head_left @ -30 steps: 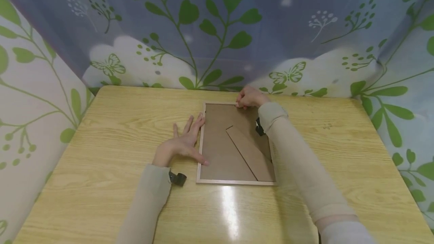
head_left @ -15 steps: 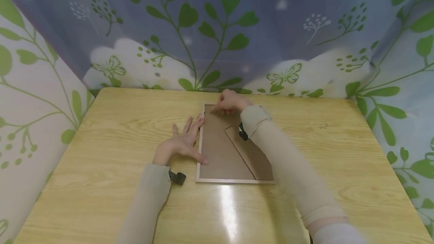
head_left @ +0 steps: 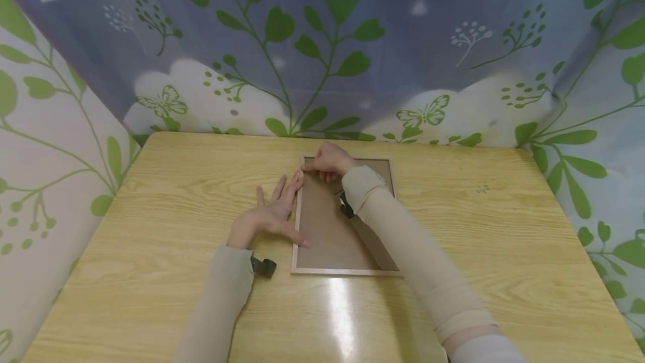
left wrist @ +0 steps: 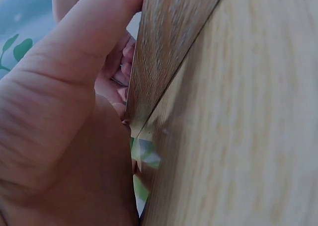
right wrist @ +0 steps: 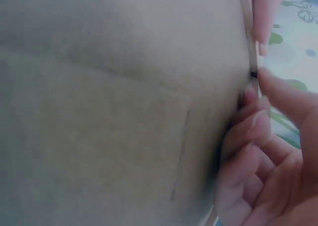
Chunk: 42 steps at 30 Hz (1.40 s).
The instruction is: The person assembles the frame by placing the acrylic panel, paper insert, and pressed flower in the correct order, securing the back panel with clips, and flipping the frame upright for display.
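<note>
A picture frame (head_left: 327, 228) lies face down on the table, its brown backboard and cut-out stand flap showing and a thin wooden rim around it. My left hand (head_left: 269, 218) steadies the left side with spread fingers; its thumb rests over the rim onto the backboard, and a fingertip touches the rim higher up. At the upper left of the frame my right hand (head_left: 330, 162) reaches across, pinching at a small black tab (right wrist: 254, 74) on the rim. The right hand's other fingers (right wrist: 246, 159) are curled. Part of the flap is hidden under the right forearm.
The wood-grain table (head_left: 201, 167) extends around the frame on every side. Behind it and along both sides hang leaf-patterned cloth walls (head_left: 252, 71). Each wrist carries a small black camera; one black wrist camera (head_left: 263, 266) shows beside the left cuff.
My right hand has moved left along the frame's top edge, from near its middle to the upper-left side, and slightly down. The left hand has stayed in place.
</note>
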{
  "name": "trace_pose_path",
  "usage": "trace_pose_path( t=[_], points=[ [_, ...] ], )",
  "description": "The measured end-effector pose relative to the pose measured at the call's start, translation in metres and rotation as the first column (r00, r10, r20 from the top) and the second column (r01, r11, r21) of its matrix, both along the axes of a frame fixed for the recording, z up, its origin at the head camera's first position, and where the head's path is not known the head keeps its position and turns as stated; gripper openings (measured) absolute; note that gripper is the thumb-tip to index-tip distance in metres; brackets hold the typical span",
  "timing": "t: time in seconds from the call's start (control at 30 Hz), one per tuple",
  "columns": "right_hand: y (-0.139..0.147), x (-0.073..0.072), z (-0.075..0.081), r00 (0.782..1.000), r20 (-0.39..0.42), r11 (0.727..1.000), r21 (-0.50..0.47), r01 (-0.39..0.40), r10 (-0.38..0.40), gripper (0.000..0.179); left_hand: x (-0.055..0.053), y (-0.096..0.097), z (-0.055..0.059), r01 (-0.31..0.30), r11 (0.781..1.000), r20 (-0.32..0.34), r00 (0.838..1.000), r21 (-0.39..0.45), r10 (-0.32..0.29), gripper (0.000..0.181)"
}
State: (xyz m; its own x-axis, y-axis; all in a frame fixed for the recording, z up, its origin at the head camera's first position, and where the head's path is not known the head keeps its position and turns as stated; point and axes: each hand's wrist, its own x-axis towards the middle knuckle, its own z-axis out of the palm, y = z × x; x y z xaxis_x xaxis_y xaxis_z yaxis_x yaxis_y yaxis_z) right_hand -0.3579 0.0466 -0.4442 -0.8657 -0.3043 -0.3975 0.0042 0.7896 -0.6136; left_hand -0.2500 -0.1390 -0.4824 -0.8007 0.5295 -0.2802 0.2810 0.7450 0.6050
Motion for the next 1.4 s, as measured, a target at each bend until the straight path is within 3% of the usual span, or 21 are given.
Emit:
trace_pose_path(
  t=[0.37,0.83,1.1,1.4],
  points=[
    [0.009,-0.004,-0.002,0.986,0.126,0.990,-0.071,0.120,-0.111,0.038,0.000,0.005,0.006,0.008,1.000,0.011,1.000,-0.027,-0.007,0.150],
    [0.011,0.001,0.000,0.953,0.157,0.951,-0.127,0.281,-0.261,0.027,0.001,0.011,0.011,0.026,0.999,0.003,1.000,-0.041,-0.026,0.149],
    [0.016,0.006,0.010,0.978,0.190,0.980,-0.161,0.119,-0.087,0.030,0.000,0.007,0.008,0.015,0.999,0.007,1.000,-0.052,-0.014,0.150],
    [0.059,0.019,0.032,0.989,0.136,0.974,-0.223,-0.032,0.064,0.035,0.000,0.003,0.004,-0.006,1.000,0.028,1.000,-0.015,0.007,0.149]
  ],
)
